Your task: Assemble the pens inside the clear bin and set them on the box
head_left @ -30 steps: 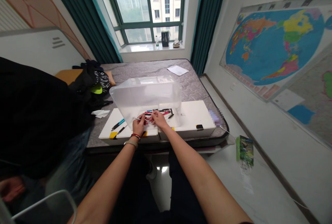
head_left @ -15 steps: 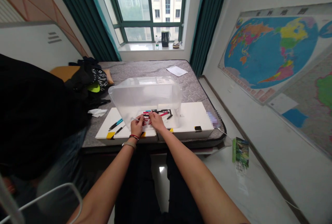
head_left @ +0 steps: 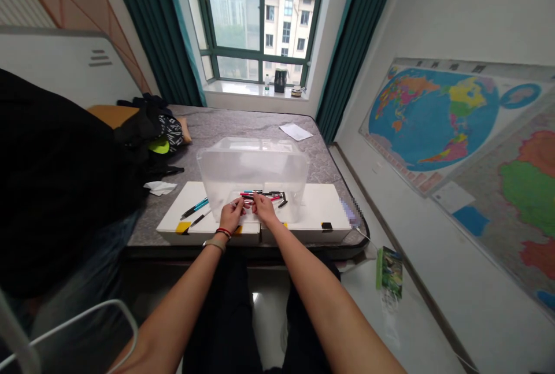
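Observation:
A clear plastic bin (head_left: 255, 169) lies tipped on its side across white boxes, its opening facing me. Several pens (head_left: 274, 196) in black, red and blue lie in a loose pile inside. My left hand (head_left: 232, 215) is closed at the opening, fingertips pinched on a pen. Close beside it, my right hand (head_left: 263, 210) is also closed, its fingertips at the same pen; the fingers hide much of it. Left of the bin, blue-and-black pens (head_left: 195, 207) and a slim black pen (head_left: 200, 218) rest on the white box (head_left: 184, 196).
The white boxes sit at the near edge of a grey mattress (head_left: 243, 122). A person in a black top (head_left: 65, 171) is close on my left, near a crumpled tissue (head_left: 160, 188) and piled clothes. A paper sheet (head_left: 295, 131) lies farther back. A green box (head_left: 389, 273) stands on the floor.
The view has tilted and shifted slightly. My hands stay together at the bin's opening, with the fingertips a little closer; the loose pens beside the bin have not moved.

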{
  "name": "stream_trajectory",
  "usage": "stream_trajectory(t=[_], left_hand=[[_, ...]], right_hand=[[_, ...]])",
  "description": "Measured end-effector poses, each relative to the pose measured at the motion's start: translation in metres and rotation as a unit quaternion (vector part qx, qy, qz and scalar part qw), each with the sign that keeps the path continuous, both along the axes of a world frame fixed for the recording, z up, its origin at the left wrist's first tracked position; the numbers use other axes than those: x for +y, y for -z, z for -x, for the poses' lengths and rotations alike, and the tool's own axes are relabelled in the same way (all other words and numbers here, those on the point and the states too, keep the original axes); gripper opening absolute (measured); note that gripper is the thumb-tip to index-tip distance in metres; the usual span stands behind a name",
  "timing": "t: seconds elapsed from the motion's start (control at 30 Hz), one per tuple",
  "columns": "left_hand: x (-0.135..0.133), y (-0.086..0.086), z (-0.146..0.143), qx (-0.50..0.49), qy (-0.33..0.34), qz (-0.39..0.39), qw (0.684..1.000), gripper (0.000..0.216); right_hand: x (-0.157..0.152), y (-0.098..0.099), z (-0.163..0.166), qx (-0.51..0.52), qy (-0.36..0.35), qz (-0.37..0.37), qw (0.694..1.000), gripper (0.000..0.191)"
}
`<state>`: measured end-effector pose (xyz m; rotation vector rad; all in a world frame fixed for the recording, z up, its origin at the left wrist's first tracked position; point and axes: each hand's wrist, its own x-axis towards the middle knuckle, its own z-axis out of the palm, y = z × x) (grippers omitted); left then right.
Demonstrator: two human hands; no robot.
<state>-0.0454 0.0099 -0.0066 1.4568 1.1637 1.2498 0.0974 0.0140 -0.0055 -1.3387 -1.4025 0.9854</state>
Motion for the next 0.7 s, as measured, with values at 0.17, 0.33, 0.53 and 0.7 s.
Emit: stream_trajectory(t=[0.17,0.33,0.53,0.7], left_hand=[[0.001,0.0,0.001,0.042,0.032,-0.031,0.998,0.044],[0.002,0.002,0.001,0.03,0.01,-0.044,0.999,0.046],[0.002,0.005,-0.004,-0.005,-0.05,-0.014,0.999,0.046],[0.0,0.004,-0.005,-0.013,-0.068,-0.016,0.997,0.045]], right_hand=[[-0.002,-0.005,0.002,-0.068,-0.016,-0.012,0.997,0.054],[-0.007,-0.014,0.004,-0.172,-0.046,-0.021,0.984,0.054],[-0.014,-0.029,0.006,-0.208,-0.03,-0.039,0.977,0.04],[0.008,-0.086,-0.029,-0.307,0.017,-0.134,0.942,0.031]])
